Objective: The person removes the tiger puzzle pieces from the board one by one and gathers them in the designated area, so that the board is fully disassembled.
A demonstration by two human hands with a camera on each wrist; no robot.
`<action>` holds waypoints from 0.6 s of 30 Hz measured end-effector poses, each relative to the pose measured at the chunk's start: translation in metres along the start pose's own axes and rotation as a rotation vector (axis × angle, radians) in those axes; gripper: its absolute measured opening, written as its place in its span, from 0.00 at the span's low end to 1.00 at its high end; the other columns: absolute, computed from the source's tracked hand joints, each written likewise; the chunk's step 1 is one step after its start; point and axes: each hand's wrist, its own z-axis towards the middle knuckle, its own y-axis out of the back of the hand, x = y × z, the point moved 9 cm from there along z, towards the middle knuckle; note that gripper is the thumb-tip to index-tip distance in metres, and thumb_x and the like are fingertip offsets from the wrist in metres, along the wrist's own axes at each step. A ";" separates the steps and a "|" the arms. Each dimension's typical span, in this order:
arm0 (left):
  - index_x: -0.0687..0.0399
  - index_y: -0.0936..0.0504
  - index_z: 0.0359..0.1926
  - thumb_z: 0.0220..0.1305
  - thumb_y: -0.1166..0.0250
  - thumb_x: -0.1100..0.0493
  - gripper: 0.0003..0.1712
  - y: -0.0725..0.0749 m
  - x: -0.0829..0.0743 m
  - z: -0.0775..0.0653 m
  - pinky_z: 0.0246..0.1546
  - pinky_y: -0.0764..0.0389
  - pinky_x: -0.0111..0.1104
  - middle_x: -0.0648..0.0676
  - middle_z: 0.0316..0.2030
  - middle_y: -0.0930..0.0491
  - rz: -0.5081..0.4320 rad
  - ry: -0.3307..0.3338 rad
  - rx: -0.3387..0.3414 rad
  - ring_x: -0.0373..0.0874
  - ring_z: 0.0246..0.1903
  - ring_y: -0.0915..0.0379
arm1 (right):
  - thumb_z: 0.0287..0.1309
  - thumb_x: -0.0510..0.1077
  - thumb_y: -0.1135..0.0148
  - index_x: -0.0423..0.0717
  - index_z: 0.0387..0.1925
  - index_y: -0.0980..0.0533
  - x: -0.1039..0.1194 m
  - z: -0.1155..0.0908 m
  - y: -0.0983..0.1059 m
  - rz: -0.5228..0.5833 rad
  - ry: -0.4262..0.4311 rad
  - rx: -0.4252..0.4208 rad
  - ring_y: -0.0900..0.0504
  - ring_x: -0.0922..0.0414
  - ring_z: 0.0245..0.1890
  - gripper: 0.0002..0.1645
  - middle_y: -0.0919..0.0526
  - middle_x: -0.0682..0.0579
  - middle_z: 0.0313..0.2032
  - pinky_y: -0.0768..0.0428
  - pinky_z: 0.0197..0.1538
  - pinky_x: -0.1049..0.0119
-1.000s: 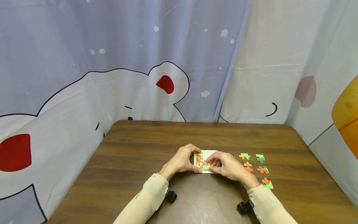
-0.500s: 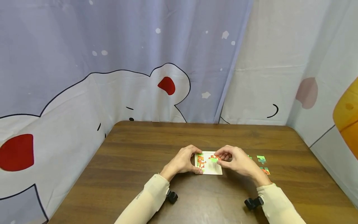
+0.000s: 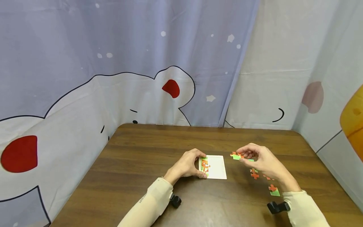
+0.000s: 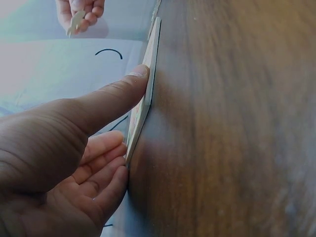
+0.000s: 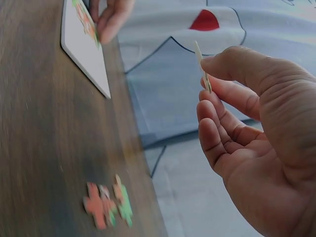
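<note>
On the table lies a white puzzle tray (image 3: 216,167), its left column filled with pieces that show an orange animal on green. My left hand (image 3: 185,164) grips the tray's left side, thumb at the near corner and fingers at the far one. In the left wrist view the thumb (image 4: 111,101) presses on the tray's edge. Off to the right of the tray, my right hand (image 3: 265,160) pinches an orange-and-green puzzle piece (image 3: 235,156) between thumb and fingertips, held up above the table. The right wrist view shows that piece (image 5: 198,53) edge-on.
Several loose puzzle pieces lie to the right, among them an orange piece (image 3: 254,174) and an orange-and-green corner piece (image 3: 274,190). My right hand partly covers others. The brown wooden table (image 3: 147,151) ends at a printed curtain (image 3: 136,97) behind and at the sides.
My right hand has lifted the puzzle piece off the tray and carried it right, toward the loose pieces. The tray's middle now shows bare white. My left hand stays on the tray.
</note>
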 end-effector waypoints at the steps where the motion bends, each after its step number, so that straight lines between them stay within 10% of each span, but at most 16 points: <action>1: 0.57 0.14 0.66 0.44 0.04 0.48 0.49 0.000 0.000 0.000 0.67 0.20 0.37 0.53 0.62 0.16 0.001 -0.001 0.001 0.47 0.59 0.19 | 0.67 0.38 0.20 0.53 0.53 0.11 0.000 -0.003 0.005 -0.011 0.002 -0.004 0.15 0.61 0.40 0.16 0.12 0.58 0.42 0.16 0.45 0.69; 18: 0.56 0.14 0.66 0.44 0.04 0.48 0.49 -0.001 0.000 0.000 0.67 0.19 0.38 0.53 0.61 0.16 0.005 -0.001 -0.003 0.48 0.59 0.19 | 0.65 0.40 0.18 0.55 0.55 0.11 -0.023 -0.051 0.044 -0.070 -0.099 -0.052 0.15 0.61 0.39 0.18 0.12 0.58 0.42 0.20 0.41 0.72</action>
